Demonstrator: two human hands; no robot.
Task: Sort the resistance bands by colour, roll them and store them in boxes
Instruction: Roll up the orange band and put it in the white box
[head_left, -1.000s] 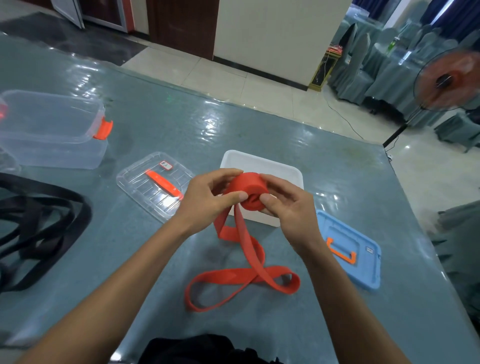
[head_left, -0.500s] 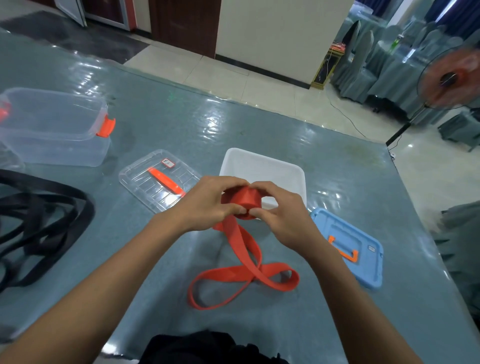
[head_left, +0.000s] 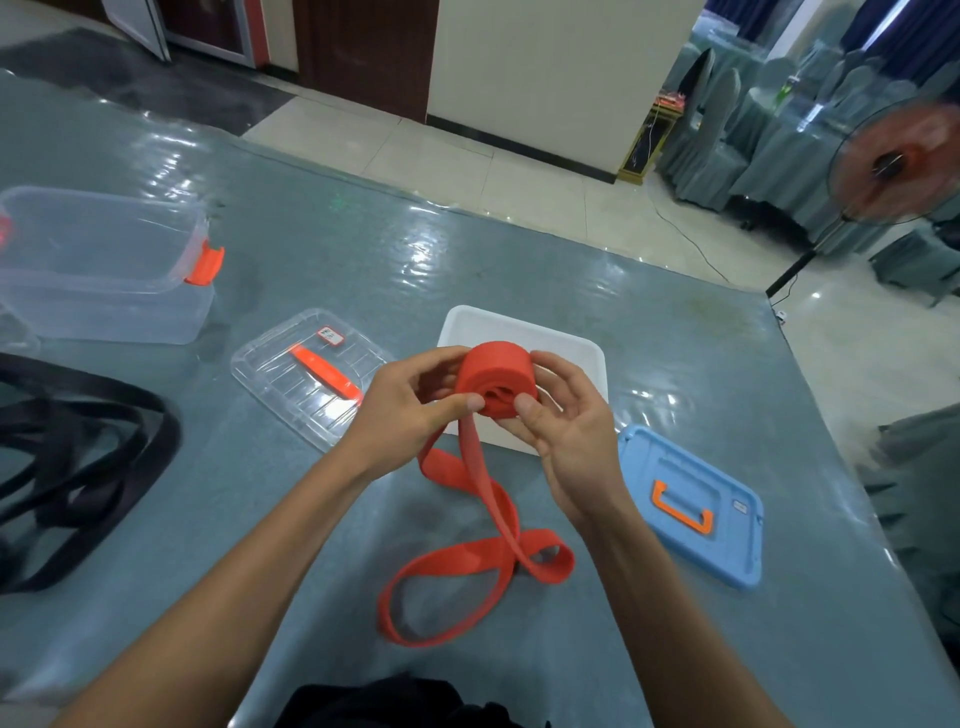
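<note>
Head view: red band (head_left: 496, 376) half rolled, raised above table (head_left: 322, 249), white box (head_left: 519, 330) at 12 o'clock. Pinched by left hand (head_left: 408, 410) from 9, right hand (head_left: 569, 436) from 3, thumbs on coil face. Likely light, soft, springy; best clamped across flat faces.

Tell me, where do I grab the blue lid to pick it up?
Probably the orange handle in the middle of the blue lid, from straight above. The lid lies flat on the table, handle side up, and the handle looks folded into its hollow, so hook fingers under it.
</note>
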